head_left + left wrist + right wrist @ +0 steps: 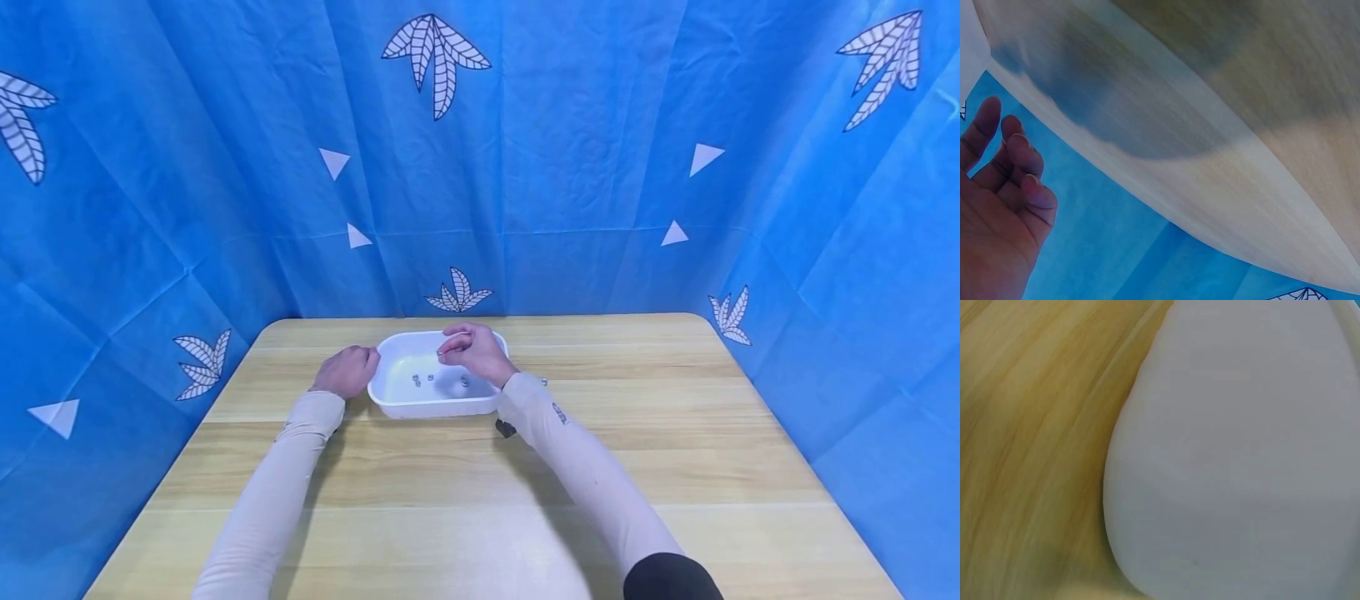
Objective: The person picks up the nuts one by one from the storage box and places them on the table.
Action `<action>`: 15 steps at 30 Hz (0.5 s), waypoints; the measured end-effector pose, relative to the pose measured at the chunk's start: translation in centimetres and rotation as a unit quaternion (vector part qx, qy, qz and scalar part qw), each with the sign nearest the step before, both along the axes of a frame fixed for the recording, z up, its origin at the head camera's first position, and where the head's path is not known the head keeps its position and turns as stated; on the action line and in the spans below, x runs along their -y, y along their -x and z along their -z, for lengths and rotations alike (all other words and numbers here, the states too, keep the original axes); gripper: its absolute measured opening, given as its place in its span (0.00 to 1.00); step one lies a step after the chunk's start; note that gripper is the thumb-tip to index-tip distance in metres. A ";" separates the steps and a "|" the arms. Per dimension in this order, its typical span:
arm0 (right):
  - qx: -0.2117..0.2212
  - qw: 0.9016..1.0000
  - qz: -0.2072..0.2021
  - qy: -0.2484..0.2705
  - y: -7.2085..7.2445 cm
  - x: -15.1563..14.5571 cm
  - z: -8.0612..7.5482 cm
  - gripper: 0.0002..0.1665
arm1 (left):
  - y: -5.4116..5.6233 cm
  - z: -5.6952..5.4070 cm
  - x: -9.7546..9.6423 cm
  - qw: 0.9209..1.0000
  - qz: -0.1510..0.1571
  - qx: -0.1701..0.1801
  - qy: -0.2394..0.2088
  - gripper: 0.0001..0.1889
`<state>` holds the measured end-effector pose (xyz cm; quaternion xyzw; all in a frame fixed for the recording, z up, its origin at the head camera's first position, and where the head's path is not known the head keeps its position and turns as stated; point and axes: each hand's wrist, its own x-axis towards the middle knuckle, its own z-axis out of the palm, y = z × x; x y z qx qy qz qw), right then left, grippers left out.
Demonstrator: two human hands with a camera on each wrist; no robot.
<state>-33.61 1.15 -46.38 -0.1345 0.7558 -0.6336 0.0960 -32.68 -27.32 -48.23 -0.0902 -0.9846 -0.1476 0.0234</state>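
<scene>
A white plastic basin [435,408] stands near the table's far edge, with several small silvery metal pieces [431,377] on its bottom, too small to identify. Over the basin, my right hand [480,354] pinches another small silvery metal piece [440,357] between thumb and fingertips. In the right wrist view only the basin's outer wall [1229,450] shows, not the hand. My left hand [347,372] is at the basin's left end, by its rim. Its fingers [1022,153] look loosely curled in the left wrist view, around nothing visible; whether it touches the rim cannot be told.
Right of the basin, one more small silvery piece [544,382] lies on the wooden table [420,517]. Below the right wrist shows a black block [506,427]. Blue curtains [570,167] hang behind the table and along both sides.
</scene>
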 end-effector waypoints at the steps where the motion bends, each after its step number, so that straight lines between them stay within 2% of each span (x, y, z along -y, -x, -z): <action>1: 0.000 1.000 0.001 -0.001 0.0 -0.1 0.0 0.28 | 0.0 0.0 0.0 1.000 0.000 0.001 0.000 0.31; 15: -0.012 1.000 -0.010 0.019 -0.2 -1.4 -0.1 0.26 | 0.5 0.3 0.3 1.000 0.004 0.006 0.002 0.31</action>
